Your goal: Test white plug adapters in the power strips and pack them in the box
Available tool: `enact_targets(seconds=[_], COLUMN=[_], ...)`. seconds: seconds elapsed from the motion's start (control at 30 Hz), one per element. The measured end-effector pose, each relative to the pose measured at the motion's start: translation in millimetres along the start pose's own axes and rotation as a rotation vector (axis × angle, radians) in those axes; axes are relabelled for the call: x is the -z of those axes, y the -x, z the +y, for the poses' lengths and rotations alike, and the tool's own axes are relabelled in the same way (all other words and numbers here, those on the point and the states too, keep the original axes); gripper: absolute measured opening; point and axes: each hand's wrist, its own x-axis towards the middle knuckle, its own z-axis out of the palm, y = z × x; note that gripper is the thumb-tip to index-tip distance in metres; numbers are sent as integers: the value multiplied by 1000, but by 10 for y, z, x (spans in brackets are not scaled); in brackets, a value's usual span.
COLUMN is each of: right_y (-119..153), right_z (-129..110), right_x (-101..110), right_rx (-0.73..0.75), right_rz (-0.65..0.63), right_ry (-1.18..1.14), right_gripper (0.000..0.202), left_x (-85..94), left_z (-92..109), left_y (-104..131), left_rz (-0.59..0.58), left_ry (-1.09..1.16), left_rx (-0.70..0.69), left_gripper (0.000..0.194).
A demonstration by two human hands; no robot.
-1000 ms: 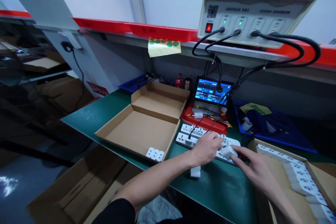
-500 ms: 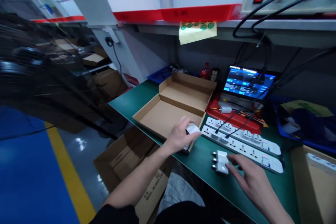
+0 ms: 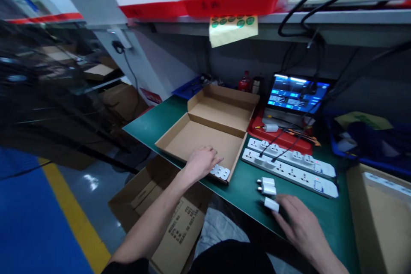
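My left hand (image 3: 203,162) reaches into the near right corner of an open cardboard box (image 3: 195,135). Its fingers point down and close around a white plug charger, mostly hidden beneath them, at the end of a row of white chargers (image 3: 221,172) standing in the box. On the green table, my right hand (image 3: 297,218) pinches another white charger (image 3: 271,204) between thumb and fingers, its prongs to the left. Two more white chargers (image 3: 267,185) lie just beyond it, side by side.
Two white power strips (image 3: 289,171) with chargers and cables plugged in lie behind the right hand. A red tray (image 3: 276,137) and a lit screen (image 3: 297,94) stand farther back. Another cardboard box (image 3: 369,218) is at the right, and a large carton (image 3: 180,227) sits below the table edge.
My left hand has lowered the charger into the box corner, beside the row. My right hand has drawn one charger nearer, apart from the other two. The view has shifted slightly.
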Motion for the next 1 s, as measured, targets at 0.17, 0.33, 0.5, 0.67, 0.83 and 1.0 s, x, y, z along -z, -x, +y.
enact_targets(seconds=[0.17,0.33,0.5,0.67,0.83,1.0], right_y=[-26,-124,-224,-307,-358,-351], right_z=[456,1014,1136,1083,1067,1092], right_x=[542,803,754,664,630,617], right_rx=[-278,-310,-319,-312,-313,-316], right_rz=[39,48,-110,-160,-216,-208], right_ry=[-95,188,251,263,274,252], right_gripper=[34,38,38,36,36,40], left_x=[-410,-783,-909,-778,-472,-405], left_z=[971,1661,1664,1750,2067,2348], left_y=[-80,-16,-7,-119,-479,-911], left_rz=[130,141,94,-97,-116,-93], left_ry=[23,-141,-116,-5,170,26], left_rx=[-436,-724,-830,-720,-564,-510], left_gripper=[35,36,25,16,24,33])
